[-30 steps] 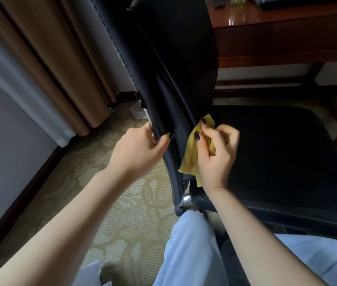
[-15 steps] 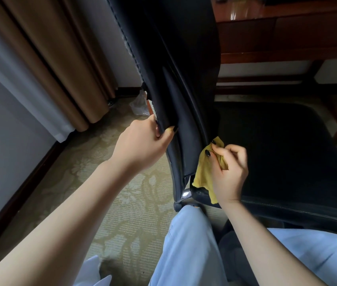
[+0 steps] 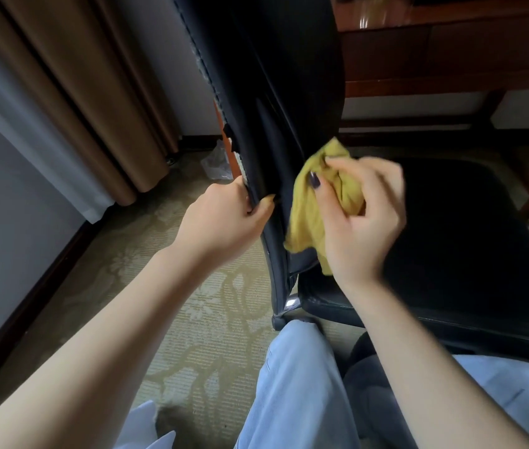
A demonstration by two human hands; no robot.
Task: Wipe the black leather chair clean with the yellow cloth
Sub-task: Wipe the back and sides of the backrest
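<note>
The left hand point(image 3: 224, 218) had its fingers curled round the worn side edge of the chair point(image 3: 272, 92) back, thumb on the front, and a hard tug there looked likely to peel the frayed edge further. Just to its right, the yellow cloth point(image 3: 308, 215) was low on the back above the seat point(image 3: 467, 238), bunched in the right hand point(image 3: 363, 222) with thumb and curled fingers pinching it. Wadded like that, it might skip the crease or slip loose.

chair back point(image 3: 272, 76) cut off at top; right hand point(image 3: 363, 222) blurred
</note>
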